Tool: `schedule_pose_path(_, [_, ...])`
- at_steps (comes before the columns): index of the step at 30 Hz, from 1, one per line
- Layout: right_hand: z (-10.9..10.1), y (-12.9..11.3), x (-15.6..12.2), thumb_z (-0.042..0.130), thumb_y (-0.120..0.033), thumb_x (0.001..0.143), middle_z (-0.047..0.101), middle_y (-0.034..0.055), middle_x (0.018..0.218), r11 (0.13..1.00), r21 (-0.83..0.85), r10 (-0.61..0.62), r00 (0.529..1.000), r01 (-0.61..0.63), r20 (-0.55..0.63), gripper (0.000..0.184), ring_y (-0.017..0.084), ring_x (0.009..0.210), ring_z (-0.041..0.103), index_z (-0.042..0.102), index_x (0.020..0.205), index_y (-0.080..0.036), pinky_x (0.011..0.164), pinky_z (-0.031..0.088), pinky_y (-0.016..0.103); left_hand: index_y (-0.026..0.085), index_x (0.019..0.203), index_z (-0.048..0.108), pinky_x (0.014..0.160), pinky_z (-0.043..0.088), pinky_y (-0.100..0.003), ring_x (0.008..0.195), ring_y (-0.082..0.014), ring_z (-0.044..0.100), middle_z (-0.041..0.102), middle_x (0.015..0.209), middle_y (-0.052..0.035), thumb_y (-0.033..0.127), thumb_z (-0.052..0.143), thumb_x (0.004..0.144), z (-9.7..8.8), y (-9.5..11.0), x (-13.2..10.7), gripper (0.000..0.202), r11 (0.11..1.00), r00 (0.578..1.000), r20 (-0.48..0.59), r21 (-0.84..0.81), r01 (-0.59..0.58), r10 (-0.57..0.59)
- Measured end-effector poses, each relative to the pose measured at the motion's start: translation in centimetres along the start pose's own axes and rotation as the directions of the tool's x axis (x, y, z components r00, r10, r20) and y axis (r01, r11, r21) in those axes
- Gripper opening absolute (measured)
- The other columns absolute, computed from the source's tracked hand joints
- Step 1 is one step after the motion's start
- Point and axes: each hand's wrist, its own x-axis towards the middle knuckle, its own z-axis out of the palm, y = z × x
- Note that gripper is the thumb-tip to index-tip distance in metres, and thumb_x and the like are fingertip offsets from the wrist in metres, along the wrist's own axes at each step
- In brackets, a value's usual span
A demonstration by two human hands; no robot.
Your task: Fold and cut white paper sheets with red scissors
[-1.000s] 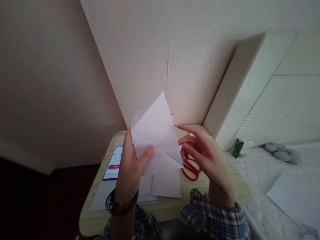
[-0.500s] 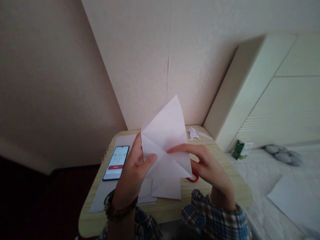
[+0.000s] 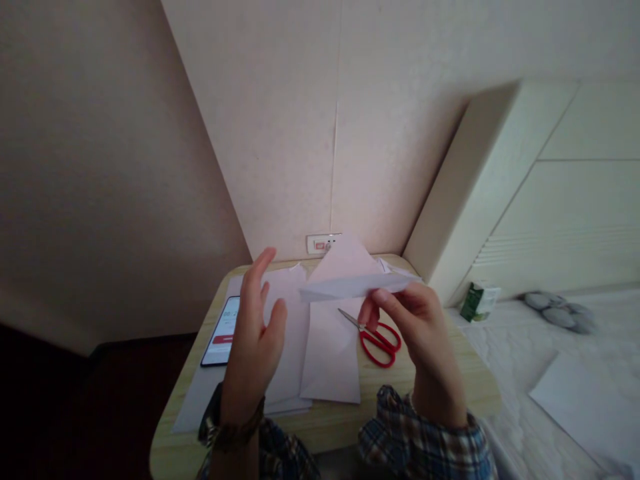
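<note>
My right hand (image 3: 407, 323) pinches a creased white sheet of paper (image 3: 345, 263) by its near right edge, thumb on the near side. The sheet is raised above the table, tilted so that a narrow folded strip faces me and a triangular part points away. To the left, my left hand (image 3: 257, 337) is apart from the paper, fingers and thumb spread with nothing between them. Below the right hand lie red-handled scissors (image 3: 380, 343), their blades pointing left. Beside them is another white sheet (image 3: 330, 360) on the table.
A phone (image 3: 220, 333) rests at the left on white paper, partly behind my left hand. A folded paper piece (image 3: 385, 265) sits at the table's (image 3: 465, 380) back right. A power socket (image 3: 320, 244) is on the wall. On the bed stand a green-white box (image 3: 479, 302) and a paper sheet (image 3: 585, 407).
My left hand has let go of the paper and moved left. The sheet has tipped from facing me to nearly edge-on, in my right hand. The scissors and socket now show.
</note>
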Motion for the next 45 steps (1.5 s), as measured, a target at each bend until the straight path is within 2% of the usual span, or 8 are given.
schedule_pose_path(2, [0.4,-0.1,0.0,0.061,-0.031,0.089,0.067,-0.0007,0.05,0.987,0.135,0.086,0.996,-0.083,-0.01,0.029,0.01,0.038,0.054,0.065,0.063,-0.019,0.04,0.043,0.021,0.027,0.129,0.056,0.12,0.019,-0.048,0.144,-0.0251,0.031,0.042,0.152,-0.0048,0.011,0.055,0.082,-0.4,-0.1,-0.1,0.049,0.986,0.983,0.15,0.108,-0.124,0.107])
schedule_pose_path(4, [0.7,-0.3,0.0,0.062,-0.035,0.089,0.067,-0.0013,0.047,0.962,0.223,0.154,0.987,-0.158,0.038,0.028,0.008,0.033,0.051,0.063,0.066,-0.018,0.034,0.038,0.018,0.027,0.123,0.061,0.118,0.024,-0.048,0.139,-0.0272,0.04,0.05,0.147,-0.0051,0.014,0.061,0.081,-0.5,0.1,-0.3,0.044,0.988,0.967,0.233,0.089,-0.13,0.106])
schedule_pose_path(7, [1.2,-0.5,0.1,0.065,-0.04,0.085,0.067,-0.0004,0.046,0.942,0.24,0.213,0.971,-0.234,0.11,0.029,0.008,0.031,0.051,0.062,0.067,-0.018,0.032,0.037,0.018,0.024,0.109,0.071,0.106,0.042,-0.045,0.115,-0.0295,0.062,0.07,0.121,-0.0076,0.026,0.068,0.081,-0.1,0.5,-0.5,0.028,0.999,0.972,0.231,0.027,0.033,-0.039])
schedule_pose_path(11, [1.2,-0.4,0.2,0.066,-0.044,0.083,0.066,-0.0009,0.046,0.928,0.188,0.296,0.943,-0.321,0.15,0.027,0.009,0.031,0.051,0.063,0.079,-0.018,0.031,0.034,0.017,0.021,0.089,0.078,0.085,0.053,-0.037,0.091,-0.0279,0.07,0.078,0.091,-0.0058,0.033,0.068,0.081,0.4,1.0,-0.4,0.017,0.983,0.958,0.237,-0.047,0.179,-0.164])
schedule_pose_path(17, [-0.3,0.1,0.1,0.064,-0.038,0.084,0.046,-0.0102,0.035,0.966,-0.012,0.257,0.964,-0.258,-0.066,0.024,0.007,0.028,0.031,0.067,0.098,-0.018,0.032,0.019,0.019,0.019,0.08,0.075,0.06,0.052,-0.025,0.071,-0.02,0.069,0.077,0.079,-0.0031,0.038,0.072,0.078,0.4,1.1,-0.3,0.019,0.935,0.951,0.145,-0.195,0.297,-0.272])
schedule_pose_path(24, [-0.2,1.6,1.1,0.065,-0.028,0.082,0.068,0.0019,0.076,0.989,-0.131,0.054,0.986,-0.075,-0.157,0.01,0.016,0.072,0.06,0.072,0.081,-0.021,0.064,0.046,0.027,0.018,0.09,0.073,0.06,0.051,-0.024,0.074,-0.0198,0.069,0.077,0.084,-0.0033,0.04,0.074,0.077,1.0,0.7,-0.5,0.025,0.876,0.915,0.2,-0.275,0.396,-0.351])
schedule_pose_path(38, [0.5,2.0,0.8,0.071,-0.032,0.081,0.07,0.0011,0.083,0.989,0.053,0.134,0.991,-0.135,0.01,0.01,0.018,0.078,0.063,0.071,0.086,-0.023,0.068,0.051,0.027,0.017,0.091,0.074,0.062,0.052,-0.024,0.075,-0.0204,0.07,0.077,0.087,-0.0044,0.04,0.073,0.078,1.1,-0.1,-0.4,0.027,0.88,0.913,0.223,-0.265,0.395,-0.343])
schedule_pose_path(45, [1.5,1.7,0.6,0.074,-0.027,0.078,0.072,0.0034,0.108,0.972,0.151,0.176,0.984,-0.179,0.031,0.028,0.022,0.095,0.067,0.069,0.105,-0.027,0.08,0.055,0.034,0.019,0.095,0.075,0.066,0.054,-0.024,0.079,-0.0201,0.071,0.078,0.09,-0.0038,0.036,0.076,0.076,1.3,0.1,-0.6,0.025,0.879,0.922,0.225,-0.298,0.373,-0.315])
